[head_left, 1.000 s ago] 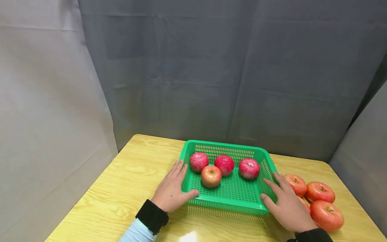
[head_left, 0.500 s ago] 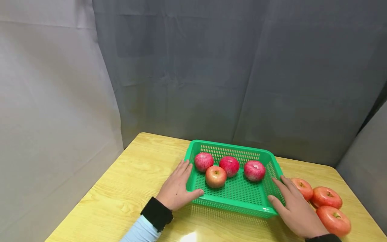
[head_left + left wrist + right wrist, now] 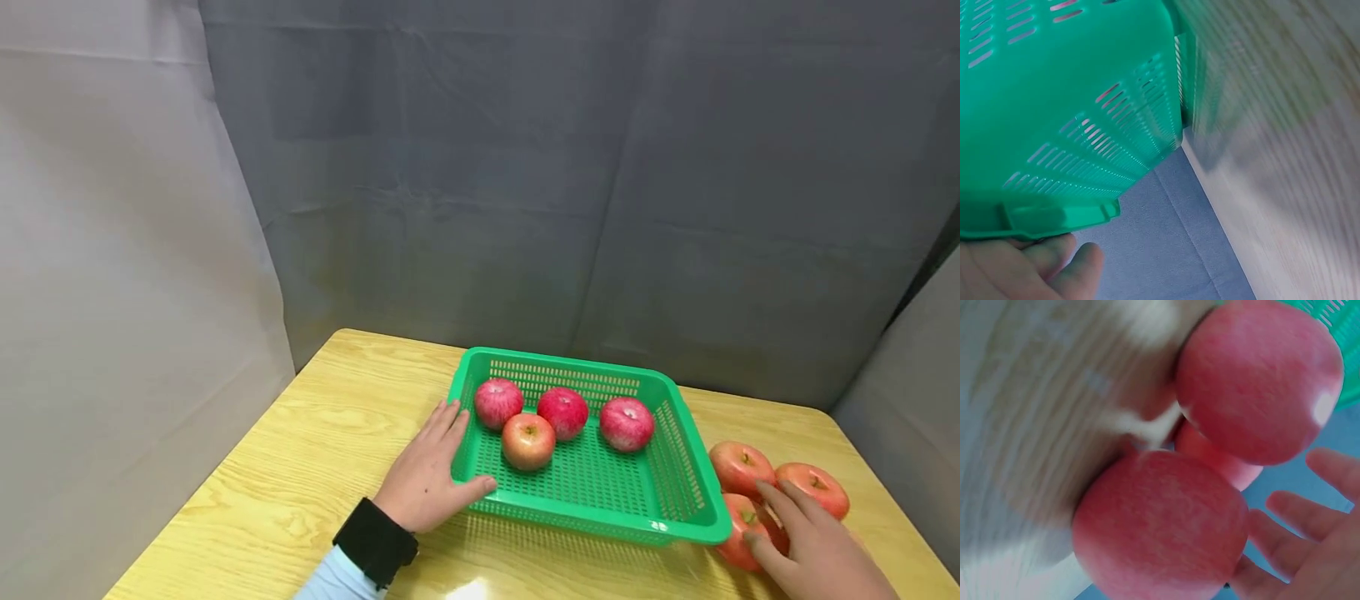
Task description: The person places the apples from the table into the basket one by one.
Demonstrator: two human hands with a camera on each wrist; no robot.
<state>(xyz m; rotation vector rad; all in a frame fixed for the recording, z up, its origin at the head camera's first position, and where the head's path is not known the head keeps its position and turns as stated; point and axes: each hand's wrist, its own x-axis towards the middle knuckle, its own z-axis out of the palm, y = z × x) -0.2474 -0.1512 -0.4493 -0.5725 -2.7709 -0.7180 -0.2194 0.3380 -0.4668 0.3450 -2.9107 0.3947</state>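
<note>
There are two hands, one basket, eight apples and one table.

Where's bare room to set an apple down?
Free: near-right floor of the green basket, before its rightmost apple; table left of the left hand. Crowded: right of the basket, with loose apples and the right hand.

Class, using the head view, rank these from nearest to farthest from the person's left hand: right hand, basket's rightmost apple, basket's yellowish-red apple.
1. Yellowish-red apple: inside the basket, right of the left hand.
2. Rightmost apple: inside the basket, towards its right wall.
3. Right hand: beyond the basket's right side, at the loose apples.
</note>
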